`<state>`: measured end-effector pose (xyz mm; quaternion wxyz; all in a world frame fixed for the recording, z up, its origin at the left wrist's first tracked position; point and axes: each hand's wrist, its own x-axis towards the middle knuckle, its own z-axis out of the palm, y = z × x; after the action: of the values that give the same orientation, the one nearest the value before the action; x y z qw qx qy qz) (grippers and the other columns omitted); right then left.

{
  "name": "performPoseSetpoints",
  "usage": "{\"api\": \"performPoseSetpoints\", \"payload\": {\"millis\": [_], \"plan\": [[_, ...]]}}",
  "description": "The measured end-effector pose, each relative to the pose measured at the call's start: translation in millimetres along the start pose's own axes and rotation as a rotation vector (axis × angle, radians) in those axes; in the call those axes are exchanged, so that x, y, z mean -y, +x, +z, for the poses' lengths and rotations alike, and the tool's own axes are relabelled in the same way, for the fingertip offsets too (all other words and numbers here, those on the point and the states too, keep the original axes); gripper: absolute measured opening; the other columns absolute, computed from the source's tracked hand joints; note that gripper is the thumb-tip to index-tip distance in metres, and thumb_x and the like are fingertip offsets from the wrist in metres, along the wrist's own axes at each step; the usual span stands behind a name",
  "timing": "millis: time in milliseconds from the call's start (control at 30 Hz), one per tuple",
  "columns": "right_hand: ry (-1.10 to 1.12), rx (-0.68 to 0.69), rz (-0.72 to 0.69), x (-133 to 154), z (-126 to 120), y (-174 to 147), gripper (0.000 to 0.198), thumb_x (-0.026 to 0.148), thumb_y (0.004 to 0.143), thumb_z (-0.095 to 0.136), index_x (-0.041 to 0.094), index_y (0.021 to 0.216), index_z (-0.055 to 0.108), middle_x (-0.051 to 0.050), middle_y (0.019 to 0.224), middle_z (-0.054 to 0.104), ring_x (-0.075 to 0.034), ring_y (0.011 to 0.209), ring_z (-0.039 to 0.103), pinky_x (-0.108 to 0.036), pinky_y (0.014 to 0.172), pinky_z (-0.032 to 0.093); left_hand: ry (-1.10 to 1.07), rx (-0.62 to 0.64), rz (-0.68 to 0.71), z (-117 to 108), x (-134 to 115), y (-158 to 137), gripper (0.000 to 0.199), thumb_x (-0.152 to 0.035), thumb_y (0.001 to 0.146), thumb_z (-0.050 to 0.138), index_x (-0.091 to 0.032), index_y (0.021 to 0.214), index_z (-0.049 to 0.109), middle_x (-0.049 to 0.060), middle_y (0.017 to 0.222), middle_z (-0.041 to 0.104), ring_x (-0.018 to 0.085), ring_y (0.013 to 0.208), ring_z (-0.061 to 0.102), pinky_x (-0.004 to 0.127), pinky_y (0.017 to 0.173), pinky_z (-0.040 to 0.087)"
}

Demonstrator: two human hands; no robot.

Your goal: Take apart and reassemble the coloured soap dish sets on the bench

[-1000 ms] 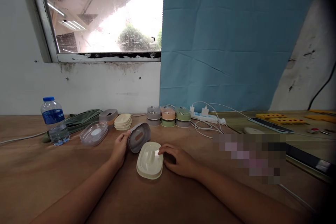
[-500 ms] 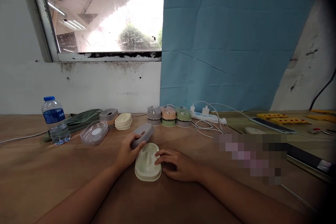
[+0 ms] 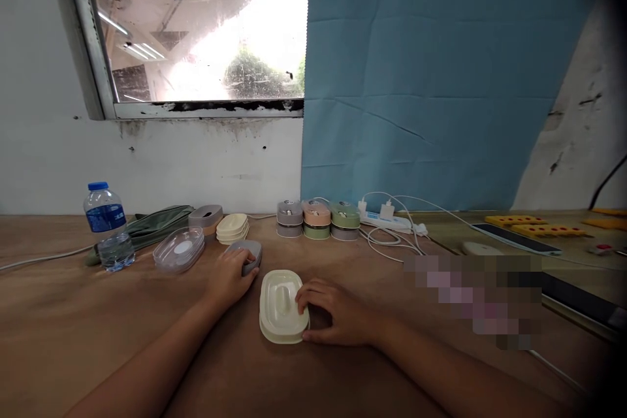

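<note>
My left hand (image 3: 231, 281) is closed around the side of a grey plastic box (image 3: 251, 258), which rests on the table; the palm and fingers hide part of it. In front of me lies a cream plastic tray (image 3: 281, 297), rounded at the corners, with a raised oval in its middle. My right hand (image 3: 328, 313) grips this tray by its right edge, fingers on top of the rim and thumb low at the side. Just behind the left hand are a stack of cream trays (image 3: 232, 227) and a grey box with an orange lower part (image 3: 206, 217).
Clear plastic covers (image 3: 180, 249) and a water bottle (image 3: 108, 228) stand at left, by a dark green bag (image 3: 159, 225). Several two-tone boxes (image 3: 317, 219) are stacked along the wall. A power strip (image 3: 386, 221) with loose white cables and a phone (image 3: 514, 238) lie right.
My left hand has moved left and back with the grey box, which was tilted above the cream tray and is now down on the table. My right hand has closed on the tray's edge.
</note>
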<state>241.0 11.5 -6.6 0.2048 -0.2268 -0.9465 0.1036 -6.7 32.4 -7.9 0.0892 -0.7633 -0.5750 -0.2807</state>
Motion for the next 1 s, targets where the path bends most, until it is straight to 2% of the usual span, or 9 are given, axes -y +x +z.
{"api": "performPoseSetpoints", "payload": {"millis": [267, 533, 767, 1000], "plan": [[-0.004, -0.021, 0.003, -2, 3, 0, 0.027, 0.036, 0.068, 0.062, 0.02, 0.087, 0.054, -0.005, 0.094, 0.057, -0.019, 0.089, 0.05, -0.031, 0.082, 0.038, 0.268, 0.168, -0.05, -13, 19, 3, 0.018, -0.028, 0.074, 0.049, -0.021, 0.09, 0.05, 0.004, 0.09, 0.063, 0.021, 0.079, 0.057, 0.028, 0.061, 0.034], [-0.015, -0.021, 0.014, -2, 4, 0, 0.026, 0.036, 0.068, 0.063, 0.02, 0.087, 0.054, -0.003, 0.094, 0.057, -0.018, 0.089, 0.05, -0.03, 0.081, 0.038, 0.339, 0.304, -0.116, -18, 37, 6, 0.025, -0.024, 0.071, 0.048, -0.022, 0.096, 0.05, 0.006, 0.096, 0.059, 0.022, 0.079, 0.058, 0.028, 0.06, 0.037], [-0.004, -0.04, 0.051, -1, 3, 0, 0.023, 0.034, 0.069, 0.062, 0.02, 0.086, 0.055, -0.003, 0.094, 0.058, -0.018, 0.09, 0.049, -0.03, 0.081, 0.038, 0.365, 0.329, -0.113, -21, 41, 7, 0.021, -0.02, 0.072, 0.046, -0.021, 0.092, 0.052, 0.007, 0.098, 0.056, 0.022, 0.078, 0.058, 0.028, 0.059, 0.038], [0.012, -0.046, 0.07, 0, 1, 0, 0.022, 0.031, 0.07, 0.061, 0.021, 0.088, 0.056, -0.003, 0.093, 0.058, -0.019, 0.089, 0.05, -0.03, 0.081, 0.039, 0.327, 0.277, -0.084, -20, 41, 6, 0.017, -0.019, 0.073, 0.046, -0.02, 0.088, 0.054, 0.007, 0.095, 0.057, 0.022, 0.074, 0.059, 0.027, 0.054, 0.036]]}}
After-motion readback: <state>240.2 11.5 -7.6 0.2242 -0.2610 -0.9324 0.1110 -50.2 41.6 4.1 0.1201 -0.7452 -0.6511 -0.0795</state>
